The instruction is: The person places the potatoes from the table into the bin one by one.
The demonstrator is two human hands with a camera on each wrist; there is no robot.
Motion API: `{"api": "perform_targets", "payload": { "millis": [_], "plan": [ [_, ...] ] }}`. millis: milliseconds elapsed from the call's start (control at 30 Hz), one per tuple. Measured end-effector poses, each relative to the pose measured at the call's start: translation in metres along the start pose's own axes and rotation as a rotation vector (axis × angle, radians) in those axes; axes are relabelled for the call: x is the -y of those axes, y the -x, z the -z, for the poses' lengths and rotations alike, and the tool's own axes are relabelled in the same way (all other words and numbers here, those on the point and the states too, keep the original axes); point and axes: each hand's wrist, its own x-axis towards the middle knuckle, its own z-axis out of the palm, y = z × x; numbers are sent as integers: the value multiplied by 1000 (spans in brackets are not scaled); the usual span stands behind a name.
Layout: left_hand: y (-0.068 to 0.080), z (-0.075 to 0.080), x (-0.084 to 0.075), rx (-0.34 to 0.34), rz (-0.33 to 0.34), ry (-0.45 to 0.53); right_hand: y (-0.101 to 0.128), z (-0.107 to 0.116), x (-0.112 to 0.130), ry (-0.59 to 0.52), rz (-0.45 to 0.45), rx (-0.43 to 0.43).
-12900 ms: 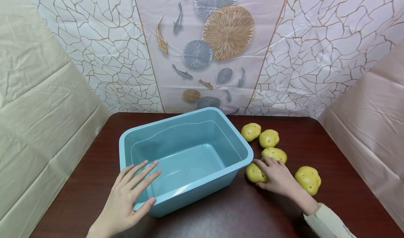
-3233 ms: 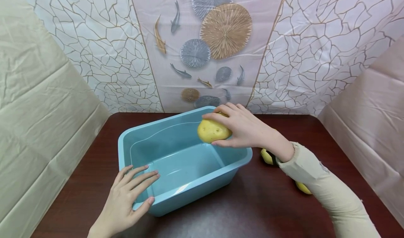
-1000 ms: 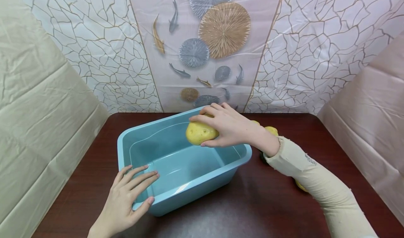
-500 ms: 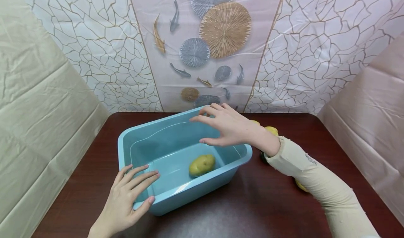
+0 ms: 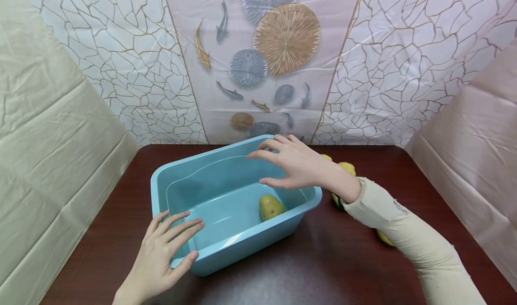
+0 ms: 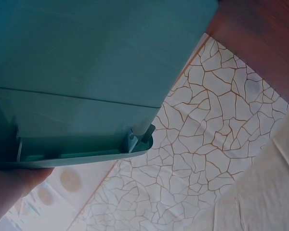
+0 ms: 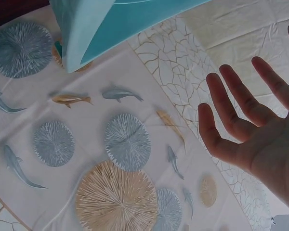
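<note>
I have the right hand (image 5: 292, 163) hovering above the right end of the tub (image 5: 250, 249), fingers loosely bent and released, thumb well apart; below it a potato (image 5: 270, 207) lies inside, near right, partly behind the rim. I see the left hand (image 5: 159, 251) resting at the near left corner, fingers straight and spread over the rim, grasping nothing. More potatoes (image 5: 347, 168) sit on the table (image 5: 282, 271), right of the tub, partly hidden by the right sleeve (image 5: 408, 226).
</note>
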Motion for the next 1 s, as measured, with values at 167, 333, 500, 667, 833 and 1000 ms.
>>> {"api": "perform_targets", "payload": {
  "millis": [167, 333, 500, 667, 833, 1000],
  "plan": [
    [0, 0, 0, 7, 2, 1, 3, 0, -1, -1, -10, -5],
    [0, 1, 0, 11, 5, 4, 6, -1, -2, -16, -27, 0],
    [0, 0, 0, -2, 1, 5, 11, -2, -3, -26, -46, 19],
    [-1, -1, 0, -20, -10, 3, 15, -4, -4, -18, -52, 8],
    [-1, -1, 0, -17, -11, 3, 20, -5, -6, -26, -57, -5],
    [-1, -2, 0, -36, -24, 0, 25, -8, -8, -49, -63, -39]
  ]
}}
